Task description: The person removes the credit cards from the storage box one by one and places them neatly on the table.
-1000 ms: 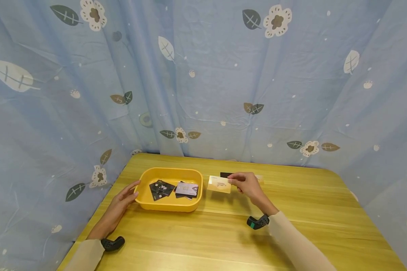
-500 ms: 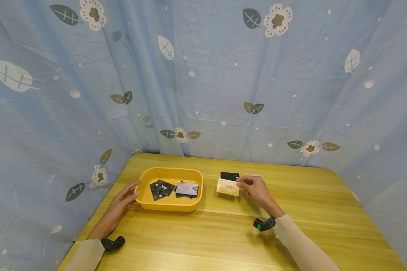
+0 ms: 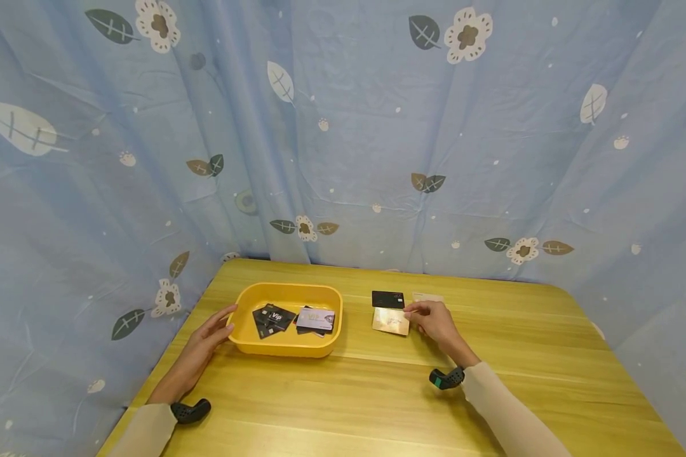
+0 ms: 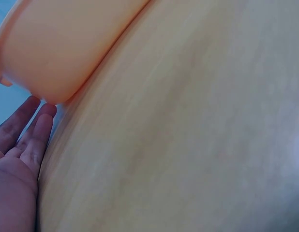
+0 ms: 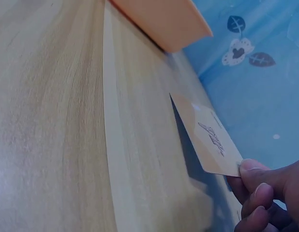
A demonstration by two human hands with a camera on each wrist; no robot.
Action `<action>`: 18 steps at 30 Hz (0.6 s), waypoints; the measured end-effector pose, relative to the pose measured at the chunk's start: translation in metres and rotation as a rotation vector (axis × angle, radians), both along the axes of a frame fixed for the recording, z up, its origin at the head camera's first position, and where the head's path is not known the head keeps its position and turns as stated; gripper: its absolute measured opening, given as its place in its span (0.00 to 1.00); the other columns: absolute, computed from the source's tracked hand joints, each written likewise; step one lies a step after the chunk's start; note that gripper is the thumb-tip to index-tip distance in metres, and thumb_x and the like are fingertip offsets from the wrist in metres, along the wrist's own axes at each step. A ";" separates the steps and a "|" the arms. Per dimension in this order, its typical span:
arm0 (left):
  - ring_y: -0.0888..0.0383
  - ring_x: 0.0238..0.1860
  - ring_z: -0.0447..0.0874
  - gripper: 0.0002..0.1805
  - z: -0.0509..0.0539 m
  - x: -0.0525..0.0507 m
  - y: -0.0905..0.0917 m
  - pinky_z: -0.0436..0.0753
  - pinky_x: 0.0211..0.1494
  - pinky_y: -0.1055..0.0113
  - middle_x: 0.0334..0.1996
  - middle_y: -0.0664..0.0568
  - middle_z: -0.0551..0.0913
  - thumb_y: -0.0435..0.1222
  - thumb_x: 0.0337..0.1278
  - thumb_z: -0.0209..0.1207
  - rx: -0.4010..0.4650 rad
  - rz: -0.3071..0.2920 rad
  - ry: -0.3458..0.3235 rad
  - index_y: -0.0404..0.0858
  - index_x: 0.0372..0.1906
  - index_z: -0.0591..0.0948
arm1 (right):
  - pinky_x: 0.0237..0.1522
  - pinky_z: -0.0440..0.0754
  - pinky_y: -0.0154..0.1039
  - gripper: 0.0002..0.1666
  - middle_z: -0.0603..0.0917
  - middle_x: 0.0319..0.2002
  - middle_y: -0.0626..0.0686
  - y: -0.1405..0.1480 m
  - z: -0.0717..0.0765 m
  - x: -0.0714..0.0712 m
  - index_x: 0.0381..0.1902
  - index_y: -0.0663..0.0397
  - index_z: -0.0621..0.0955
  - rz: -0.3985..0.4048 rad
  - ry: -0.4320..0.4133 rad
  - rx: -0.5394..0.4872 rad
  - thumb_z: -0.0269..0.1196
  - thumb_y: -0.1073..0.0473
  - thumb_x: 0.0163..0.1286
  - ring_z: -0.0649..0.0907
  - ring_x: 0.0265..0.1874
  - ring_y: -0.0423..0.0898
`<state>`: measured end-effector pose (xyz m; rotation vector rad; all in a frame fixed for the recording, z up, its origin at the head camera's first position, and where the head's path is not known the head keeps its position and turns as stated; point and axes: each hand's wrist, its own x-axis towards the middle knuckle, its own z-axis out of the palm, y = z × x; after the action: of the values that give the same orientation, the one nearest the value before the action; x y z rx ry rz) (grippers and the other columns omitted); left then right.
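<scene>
My right hand (image 3: 437, 325) pinches a gold plastic card (image 3: 390, 322) by its right edge. In the right wrist view the card (image 5: 210, 137) is tilted, its far edge raised off the table and casting a shadow. Just behind it lies a black card (image 3: 387, 299) with a chip, and a pale card (image 3: 427, 297) lies partly behind the hand. My left hand (image 3: 200, 346) touches the left end of a yellow tray (image 3: 286, 349). Seen from the left wrist, its fingers (image 4: 40, 135) reach fairly straight to the tray's outer wall (image 4: 57, 53).
Inside the tray are several dark cards (image 3: 272, 320) on the left and a stack topped by a silvery card (image 3: 314, 318) on the right. A wood-grain table (image 3: 331, 406) bears everything. A blue patterned curtain (image 3: 354, 158) hangs behind and along the sides.
My right hand has carried the gold card rightward and lowered it to just in front of the black card, which shows more fully. The left hand and the tray have stayed put.
</scene>
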<state>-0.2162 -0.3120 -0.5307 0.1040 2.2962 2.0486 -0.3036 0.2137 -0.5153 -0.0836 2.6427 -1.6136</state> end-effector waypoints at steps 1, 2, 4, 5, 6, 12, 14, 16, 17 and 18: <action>0.42 0.80 0.47 0.35 0.000 0.000 0.000 0.71 0.59 0.80 0.83 0.46 0.48 0.49 0.78 0.54 0.001 0.001 -0.001 0.47 0.82 0.60 | 0.19 0.71 0.35 0.06 0.82 0.25 0.55 0.000 -0.001 -0.001 0.43 0.56 0.90 -0.002 -0.002 0.002 0.68 0.61 0.73 0.74 0.19 0.46; 0.42 0.80 0.47 0.35 0.000 0.000 0.000 0.71 0.60 0.80 0.83 0.46 0.48 0.50 0.78 0.54 0.001 0.000 -0.001 0.47 0.82 0.60 | 0.19 0.71 0.35 0.06 0.82 0.26 0.55 0.000 -0.002 -0.001 0.43 0.56 0.90 -0.004 -0.005 0.004 0.68 0.61 0.72 0.74 0.19 0.46; 0.43 0.80 0.48 0.35 0.000 0.001 0.000 0.71 0.60 0.79 0.83 0.46 0.48 0.50 0.78 0.54 0.002 0.000 -0.002 0.48 0.82 0.60 | 0.19 0.71 0.35 0.06 0.82 0.26 0.56 0.000 -0.003 -0.002 0.42 0.56 0.90 -0.008 -0.014 -0.002 0.68 0.61 0.72 0.73 0.19 0.45; 0.43 0.80 0.48 0.35 0.000 0.001 0.000 0.71 0.60 0.78 0.83 0.46 0.48 0.49 0.79 0.54 0.001 0.000 -0.002 0.48 0.82 0.60 | 0.20 0.72 0.35 0.06 0.83 0.27 0.56 0.000 -0.004 -0.003 0.42 0.57 0.90 -0.008 -0.019 -0.004 0.68 0.61 0.72 0.73 0.19 0.45; 0.43 0.80 0.48 0.34 0.000 0.001 0.000 0.72 0.60 0.78 0.83 0.46 0.48 0.49 0.79 0.54 0.000 -0.001 -0.001 0.48 0.82 0.60 | 0.20 0.72 0.35 0.06 0.83 0.27 0.56 0.000 -0.005 -0.003 0.42 0.57 0.90 -0.007 -0.024 -0.006 0.68 0.62 0.73 0.73 0.18 0.45; 0.42 0.81 0.47 0.34 -0.001 0.001 0.000 0.71 0.60 0.79 0.83 0.47 0.48 0.49 0.79 0.54 -0.007 -0.002 0.000 0.48 0.82 0.60 | 0.21 0.73 0.35 0.07 0.85 0.29 0.55 -0.001 -0.007 -0.006 0.43 0.58 0.90 0.009 -0.050 -0.022 0.68 0.60 0.73 0.74 0.20 0.45; 0.42 0.81 0.46 0.34 -0.001 0.000 0.000 0.70 0.59 0.81 0.83 0.47 0.48 0.50 0.79 0.54 -0.010 0.000 0.001 0.48 0.82 0.60 | 0.22 0.74 0.35 0.09 0.86 0.30 0.53 -0.001 -0.007 -0.006 0.44 0.58 0.90 0.023 -0.054 -0.030 0.70 0.58 0.71 0.75 0.21 0.45; 0.42 0.81 0.45 0.34 -0.001 0.000 -0.001 0.70 0.59 0.82 0.83 0.47 0.48 0.50 0.78 0.54 -0.014 0.003 0.001 0.48 0.82 0.60 | 0.23 0.74 0.36 0.12 0.86 0.31 0.53 -0.002 -0.007 -0.007 0.45 0.59 0.90 0.036 -0.056 -0.034 0.73 0.57 0.68 0.75 0.21 0.45; 0.43 0.81 0.45 0.34 -0.001 0.000 -0.001 0.70 0.59 0.82 0.83 0.48 0.47 0.50 0.79 0.54 -0.014 0.003 -0.001 0.48 0.82 0.60 | 0.23 0.74 0.36 0.14 0.87 0.30 0.53 -0.002 -0.007 -0.007 0.45 0.60 0.89 0.041 -0.055 -0.032 0.74 0.57 0.66 0.75 0.20 0.45; 0.43 0.81 0.45 0.34 -0.001 0.000 -0.001 0.70 0.59 0.82 0.83 0.48 0.47 0.50 0.79 0.54 -0.014 0.004 -0.003 0.49 0.82 0.60 | 0.22 0.74 0.36 0.15 0.86 0.30 0.52 -0.002 -0.007 -0.007 0.46 0.60 0.89 0.044 -0.054 -0.027 0.75 0.56 0.65 0.75 0.20 0.45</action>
<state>-0.2160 -0.3127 -0.5319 0.0965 2.3102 2.0330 -0.3104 0.2112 -0.5228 -0.0978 2.5612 -1.6148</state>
